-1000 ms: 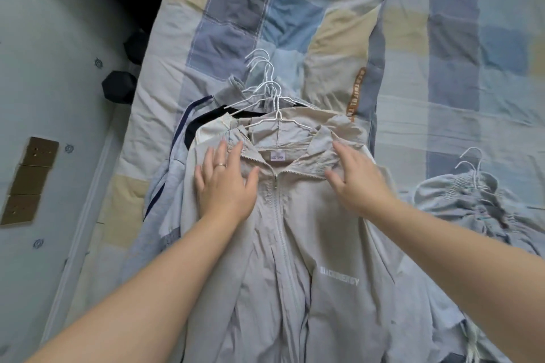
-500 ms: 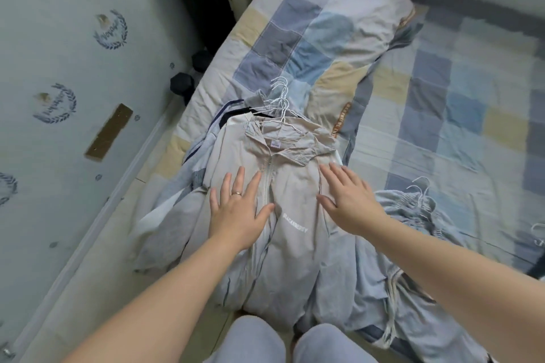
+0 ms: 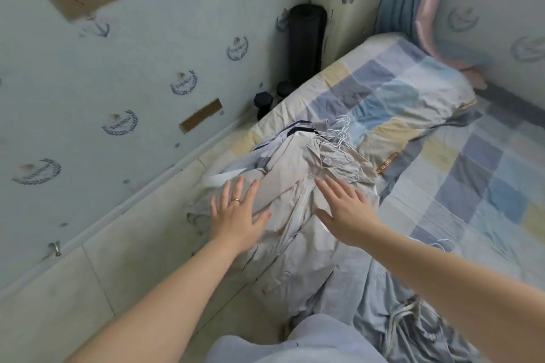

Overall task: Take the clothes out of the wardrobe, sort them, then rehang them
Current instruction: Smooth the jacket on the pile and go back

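Left hand and right hand rest spread flat on the beige jacket, its collar label unreadable.

The left arm and the right arm reach forward and down, both bare. The left hand is flat, palm down, its fingers straight and spread wide, with the thumb out to the right. A ring sits on one finger. The right hand is flat too, palm down, with straight fingers and the thumb pointing left. The two hands are near each other but apart.
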`<state>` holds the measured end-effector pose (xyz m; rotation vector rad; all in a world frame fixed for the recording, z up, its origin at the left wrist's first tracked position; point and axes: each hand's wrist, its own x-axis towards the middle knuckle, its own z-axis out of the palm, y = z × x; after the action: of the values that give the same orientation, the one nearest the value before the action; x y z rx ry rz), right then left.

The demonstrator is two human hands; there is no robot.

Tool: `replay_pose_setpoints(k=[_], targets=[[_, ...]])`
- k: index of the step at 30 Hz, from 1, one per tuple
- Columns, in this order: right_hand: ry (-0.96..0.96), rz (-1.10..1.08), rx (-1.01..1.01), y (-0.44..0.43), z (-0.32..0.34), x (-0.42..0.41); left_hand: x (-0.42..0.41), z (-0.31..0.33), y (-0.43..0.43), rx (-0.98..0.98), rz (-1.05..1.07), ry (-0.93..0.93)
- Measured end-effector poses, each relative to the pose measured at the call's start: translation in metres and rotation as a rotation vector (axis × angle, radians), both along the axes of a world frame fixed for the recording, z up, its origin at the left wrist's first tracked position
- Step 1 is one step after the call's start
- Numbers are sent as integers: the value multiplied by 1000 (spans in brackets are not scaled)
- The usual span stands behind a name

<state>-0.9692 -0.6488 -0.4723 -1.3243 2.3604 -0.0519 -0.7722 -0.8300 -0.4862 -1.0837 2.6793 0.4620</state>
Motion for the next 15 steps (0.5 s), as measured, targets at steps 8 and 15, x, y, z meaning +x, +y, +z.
replay_pose_setpoints(k=[8,15], targets=[[51,232,-60,-49,34,130,140,34,-4,-45,178,115],[49,284,-150,-45,39,276,294,48,14,-73,264,111]])
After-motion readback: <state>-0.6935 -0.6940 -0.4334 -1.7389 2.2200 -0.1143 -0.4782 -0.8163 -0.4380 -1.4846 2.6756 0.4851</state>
